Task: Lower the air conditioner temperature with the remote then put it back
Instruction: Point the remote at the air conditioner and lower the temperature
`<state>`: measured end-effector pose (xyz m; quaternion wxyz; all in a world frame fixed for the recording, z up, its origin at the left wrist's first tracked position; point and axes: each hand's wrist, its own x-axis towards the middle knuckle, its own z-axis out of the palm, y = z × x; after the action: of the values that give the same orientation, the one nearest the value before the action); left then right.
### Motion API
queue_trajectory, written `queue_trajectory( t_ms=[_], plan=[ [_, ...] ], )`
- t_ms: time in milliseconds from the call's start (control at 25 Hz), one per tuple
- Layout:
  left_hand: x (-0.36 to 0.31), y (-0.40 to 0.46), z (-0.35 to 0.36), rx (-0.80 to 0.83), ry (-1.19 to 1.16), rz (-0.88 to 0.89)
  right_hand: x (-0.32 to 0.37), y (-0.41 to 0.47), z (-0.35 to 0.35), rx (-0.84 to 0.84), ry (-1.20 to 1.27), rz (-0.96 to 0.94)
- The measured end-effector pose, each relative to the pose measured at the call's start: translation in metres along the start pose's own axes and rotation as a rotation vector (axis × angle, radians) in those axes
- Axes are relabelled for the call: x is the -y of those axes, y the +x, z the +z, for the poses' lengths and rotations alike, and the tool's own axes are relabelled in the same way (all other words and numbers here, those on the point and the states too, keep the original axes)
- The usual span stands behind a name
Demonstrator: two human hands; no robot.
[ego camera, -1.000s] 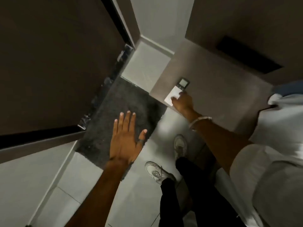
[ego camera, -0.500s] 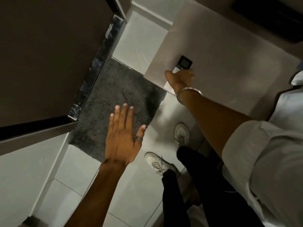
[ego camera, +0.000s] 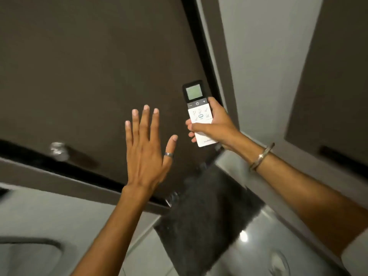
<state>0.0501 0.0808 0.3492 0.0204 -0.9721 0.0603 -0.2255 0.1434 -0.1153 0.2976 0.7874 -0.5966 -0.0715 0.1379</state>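
Note:
The white remote point(ego camera: 198, 112) has a dark top with a small grey screen and rows of buttons below it. My right hand point(ego camera: 214, 126) grips its lower half and holds it upright in the air, screen facing me, in front of a dark door. The thumb lies along the remote's right edge near the plus button. My left hand point(ego camera: 148, 148) floats to the left of the remote, palm away, fingers spread, a ring on the thumb, holding nothing. No air conditioner is in view.
A dark brown door point(ego camera: 89, 66) fills the upper left, with a metal handle point(ego camera: 58, 151) low on it. A dark grey mat point(ego camera: 205, 218) lies on the glossy pale floor point(ego camera: 258, 246). Grey walls point(ego camera: 258, 56) stand to the right.
My right hand has lifted the remote off the grey surface and raised it in front of the door. The view has swung upward. My left hand stays spread.

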Motion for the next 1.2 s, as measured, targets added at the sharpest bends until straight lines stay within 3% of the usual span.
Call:
queue_trajectory(
  t_ms=[200, 440, 720, 1200],
  plan=[
    [0.058, 0.047, -0.191, -0.471, 0.157, -0.072, 0.196, -0.027, 0.115, 0.243, -0.036, -0.412],
    [0.099, 0.066, -0.339, -0.875, 0.296, -0.119, 0.335, -0.07, 0.199, 0.433, -0.09, -0.675],
    [0.127, 0.076, -0.377, -0.973, 0.35, -0.121, 0.381, -0.081, 0.248, 0.554, -0.076, -0.682],
    [0.148, 0.081, -0.381, -0.999, 0.398, -0.116, 0.385, -0.074, 0.272, 0.545, -0.031, -0.696]
  ],
)
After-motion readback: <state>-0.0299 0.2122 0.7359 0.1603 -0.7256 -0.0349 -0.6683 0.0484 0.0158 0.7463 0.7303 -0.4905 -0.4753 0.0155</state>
